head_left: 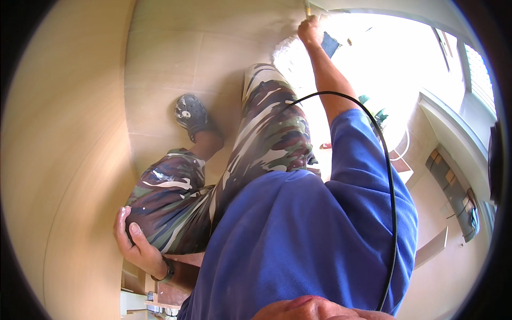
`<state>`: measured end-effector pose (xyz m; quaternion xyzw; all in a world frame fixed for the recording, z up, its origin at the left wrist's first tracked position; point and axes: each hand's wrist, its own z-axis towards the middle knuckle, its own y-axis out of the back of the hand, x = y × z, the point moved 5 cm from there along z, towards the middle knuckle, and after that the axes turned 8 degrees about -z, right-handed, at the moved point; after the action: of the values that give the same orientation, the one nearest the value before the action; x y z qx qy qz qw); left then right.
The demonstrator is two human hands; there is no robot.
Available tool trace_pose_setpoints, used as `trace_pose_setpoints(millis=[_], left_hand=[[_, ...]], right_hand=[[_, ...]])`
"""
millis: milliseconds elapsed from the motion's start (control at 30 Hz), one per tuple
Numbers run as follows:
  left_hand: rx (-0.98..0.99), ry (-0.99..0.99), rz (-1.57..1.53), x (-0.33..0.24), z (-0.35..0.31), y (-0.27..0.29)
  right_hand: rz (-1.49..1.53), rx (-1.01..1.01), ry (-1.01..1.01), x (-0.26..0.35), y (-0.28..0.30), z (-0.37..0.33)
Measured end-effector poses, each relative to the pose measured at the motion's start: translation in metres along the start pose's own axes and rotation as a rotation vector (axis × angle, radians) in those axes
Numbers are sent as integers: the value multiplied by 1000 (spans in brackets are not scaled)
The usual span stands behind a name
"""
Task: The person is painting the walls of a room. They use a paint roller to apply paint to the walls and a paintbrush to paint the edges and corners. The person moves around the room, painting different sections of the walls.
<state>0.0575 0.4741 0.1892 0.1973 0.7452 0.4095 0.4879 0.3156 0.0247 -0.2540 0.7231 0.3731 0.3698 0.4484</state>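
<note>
At the top of the view my right hand (310,32) is closed around a slim, pale yellowish paintbrush (308,7). Its far end is cut off by the picture's edge, beside a pale surface. My right arm is stretched far forward. Down at the left, my left hand (140,246) lies over my bent knee in camouflage trousers (170,197), fingers apart and holding nothing. White smears mark its fingertips and the trousers. Just right of my right wrist is a dark blue flat piece (330,45); a crumpled white sheet (287,53) lies left of the forearm.
A smooth beige panel (64,160) rises close along my left. Tiled floor (165,69) lies ahead, under my clog (192,113). A black cable (392,186) arcs over my right arm. Strong glare washes out the right side, near a white-framed opening (453,122).
</note>
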Motion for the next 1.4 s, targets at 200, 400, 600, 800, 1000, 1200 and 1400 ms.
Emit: trace_pose_setpoints(millis=[200,400,600,800,1000,1200,1400], left_hand=[[8,-16,16,-1,-1,-1],[-13,-5,2,0,-6,0],[10,-14,11,-3,1,-1],[13,-19,5,1,4,-2],[9,-21,23,-2,1,-2],[11,-3,31,-5,3,-1],[17,18,47,-1,6,-1]], right_hand=[[-1440,85,542,-42,-5,-5],[-1421,326,613,-66,-38,-8],[46,-49,-208,-53,-35,22],[-288,136,203,-16,-32,3],[-891,224,343,71,-2,-13],[-448,150,523,192,-33,-8],[251,-48,125,201,-109,30]])
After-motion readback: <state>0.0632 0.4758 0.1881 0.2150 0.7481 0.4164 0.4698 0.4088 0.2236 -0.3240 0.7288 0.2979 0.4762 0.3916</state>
